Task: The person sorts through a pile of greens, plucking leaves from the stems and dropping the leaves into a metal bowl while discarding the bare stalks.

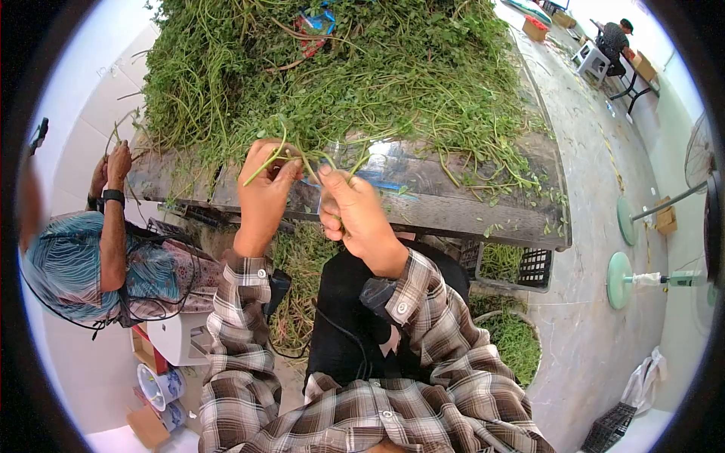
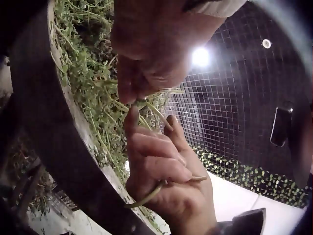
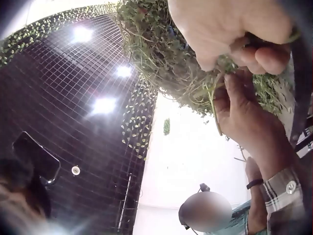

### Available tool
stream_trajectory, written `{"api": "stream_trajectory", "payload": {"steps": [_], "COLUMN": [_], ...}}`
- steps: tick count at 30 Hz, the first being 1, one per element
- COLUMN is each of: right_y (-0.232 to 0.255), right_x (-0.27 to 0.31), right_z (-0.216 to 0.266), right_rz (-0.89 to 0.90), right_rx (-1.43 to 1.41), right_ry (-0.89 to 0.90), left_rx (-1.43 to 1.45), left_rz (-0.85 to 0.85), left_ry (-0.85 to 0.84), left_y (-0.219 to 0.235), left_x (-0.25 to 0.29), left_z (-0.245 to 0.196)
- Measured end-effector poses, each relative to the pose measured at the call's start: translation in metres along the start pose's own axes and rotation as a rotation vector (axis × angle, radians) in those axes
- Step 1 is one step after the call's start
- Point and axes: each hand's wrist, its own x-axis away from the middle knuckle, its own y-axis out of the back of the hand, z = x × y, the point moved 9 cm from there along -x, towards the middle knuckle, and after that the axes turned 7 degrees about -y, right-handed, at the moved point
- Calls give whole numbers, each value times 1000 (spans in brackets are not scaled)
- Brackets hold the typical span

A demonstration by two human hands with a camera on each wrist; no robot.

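In the head view, my left hand (image 1: pixel 264 189) pinches a leafy green stem (image 1: pixel 257 172) between thumb and fingertips, above the table's near edge. Close beside it, my right hand (image 1: pixel 353 215) has its thumb up and fingers curled round stems. The left wrist view shows a cut stem piece (image 2: pixel 146 195) running through the curled fingers of the right hand (image 2: pixel 166 171). Both hands' fingertips meet at the stem there. In the right wrist view, a thin stem (image 3: pixel 214 105) hangs down beside the left hand's fingers. A large heap of leafy greens (image 1: pixel 340 83) lies just beyond both hands.
The dark wooden table (image 1: pixel 483 215) bears the heap and scattered leaves. A black crate (image 1: pixel 535 269) and a round basket of greens (image 1: pixel 513 343) stand below at the right. Another person (image 1: pixel 113 249) works at the left. Fans (image 1: pixel 619 279) stand at the right.
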Motion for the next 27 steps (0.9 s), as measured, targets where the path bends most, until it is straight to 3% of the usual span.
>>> {"api": "stream_trajectory", "payload": {"steps": [2, 4, 9, 15, 19, 22, 24, 25, 27], "right_y": [-3, -5, -10, -13, -11, -10, -6, -7, -7], "right_x": [-2, -3, -3, 2, 1, -2, -3, -3, -1], "right_z": [-6, -9, -8, -13, -20, -16, -10, -10, -6], "right_rz": [49, 74, 155, 135, 155, 166, 110, 108, 89], "right_rx": [9, -11, -111, -116, -40, -55, -13, -14, 35], "right_ry": [-11, -24, -3, -136, -182, -113, -32, -32, 8], "left_rx": [-25, -269, -198, -488, -406, -453, -14, -14, 492], "left_rz": [-15, 82, 49, 129, 126, 152, 69, 71, 5], "left_ry": [5, -134, -93, -303, -262, -300, 71, 72, 404], "left_y": [-1, -7, 1, -7, -11, -15, -8, -8, -16], "left_x": [2, 5, 10, 17, 18, 19, 22, 23, 34], "left_z": [-8, -23, -19, -36, -31, -33, 1, -1, 16]}}
